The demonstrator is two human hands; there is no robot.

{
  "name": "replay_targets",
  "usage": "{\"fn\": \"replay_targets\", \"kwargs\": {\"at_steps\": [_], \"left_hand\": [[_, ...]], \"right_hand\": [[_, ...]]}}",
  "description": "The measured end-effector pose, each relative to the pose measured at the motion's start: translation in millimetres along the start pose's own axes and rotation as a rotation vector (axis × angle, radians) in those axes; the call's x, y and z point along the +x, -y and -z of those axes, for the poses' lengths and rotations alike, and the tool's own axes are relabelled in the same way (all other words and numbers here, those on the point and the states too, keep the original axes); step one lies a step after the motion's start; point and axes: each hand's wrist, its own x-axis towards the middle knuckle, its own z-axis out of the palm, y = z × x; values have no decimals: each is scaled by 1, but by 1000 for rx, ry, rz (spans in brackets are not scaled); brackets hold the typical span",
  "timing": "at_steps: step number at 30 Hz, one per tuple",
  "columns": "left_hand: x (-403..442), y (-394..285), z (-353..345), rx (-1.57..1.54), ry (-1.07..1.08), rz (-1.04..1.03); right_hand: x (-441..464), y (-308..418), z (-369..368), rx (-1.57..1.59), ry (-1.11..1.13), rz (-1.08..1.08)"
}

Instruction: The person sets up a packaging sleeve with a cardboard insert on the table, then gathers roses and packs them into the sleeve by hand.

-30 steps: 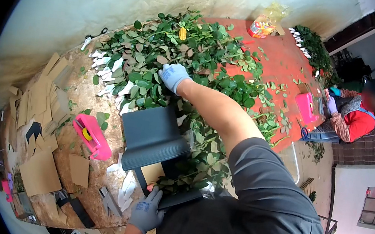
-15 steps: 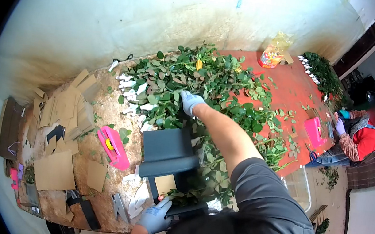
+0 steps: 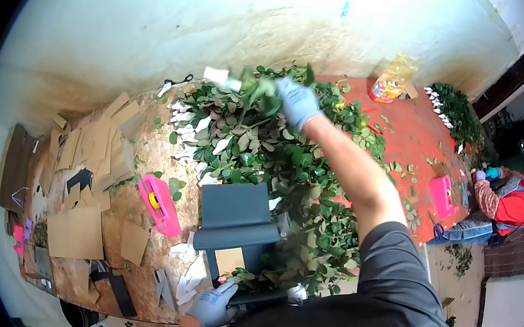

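Observation:
My right hand (image 3: 297,104), in a grey-blue glove, is raised over the far pile of leafy cut stems (image 3: 278,142). Its fingers are closed round a leafy flower stem (image 3: 259,94), blurred by motion, with a white-wrapped head (image 3: 222,78) pointing left. Close to my body, my gloved left hand (image 3: 214,305) grips the edge of a dark sheet (image 3: 261,294). Leafy stems lie on that sheet, and a small pinkish bit (image 3: 222,279) shows by the fingertips. Beyond stands a dark padded stand (image 3: 236,210) with a piece of cardboard (image 3: 230,260) below it.
Pink tape dispensers (image 3: 160,205) (image 3: 443,196), cut cardboard (image 3: 75,231), white paper pieces (image 3: 192,279) and black scissors (image 3: 180,79) lie on the table. A snack bag (image 3: 386,87) stands at the back. A co-worker in red (image 3: 516,207) sits at the right.
My right hand has risen from the pile toward the wall, now with a leafy stem in it. My left hand has stayed near the same edge.

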Motion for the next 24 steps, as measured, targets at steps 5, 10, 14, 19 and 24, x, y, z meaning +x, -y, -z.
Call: {"fn": "replay_targets", "kwargs": {"at_steps": [5, 10, 14, 19, 24], "left_hand": [[0, 12, -13, 43, -65, -100], [-2, 8, -11, 23, -70, -80], [-3, 7, -17, 32, -26, 14], [-5, 0, -5, -29, -4, 38], [-4, -2, -3, -24, -13, 40]], "right_hand": [[4, -10, 156, -6, -532, 82], [-56, 46, 202, -338, -259, 341], [-160, 133, 186, -238, 159, 329], [-270, 184, 117, -117, 644, 362], [-312, 169, 22, 63, 913, 328]]}}
